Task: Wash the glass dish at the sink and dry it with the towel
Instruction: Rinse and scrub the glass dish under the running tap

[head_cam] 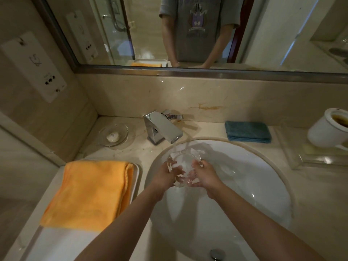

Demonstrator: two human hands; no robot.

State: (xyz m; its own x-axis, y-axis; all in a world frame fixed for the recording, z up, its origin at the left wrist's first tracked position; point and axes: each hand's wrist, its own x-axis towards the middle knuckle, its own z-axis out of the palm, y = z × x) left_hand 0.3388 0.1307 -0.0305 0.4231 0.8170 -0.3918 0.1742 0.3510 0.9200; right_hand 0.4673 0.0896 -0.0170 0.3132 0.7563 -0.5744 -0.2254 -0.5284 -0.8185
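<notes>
Marble worktop [197, 129], sink [263, 166]: left hand [165, 174] and right hand [205, 176] both grip glass dish [183, 166] under tap [162, 129] stream; rotate slowly, grip firm, wet glass likely slippery

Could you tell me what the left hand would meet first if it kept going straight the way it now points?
Probably the faucet: the left hand, holding the glass dish, points up and away toward it, though depth is unclear.
</notes>
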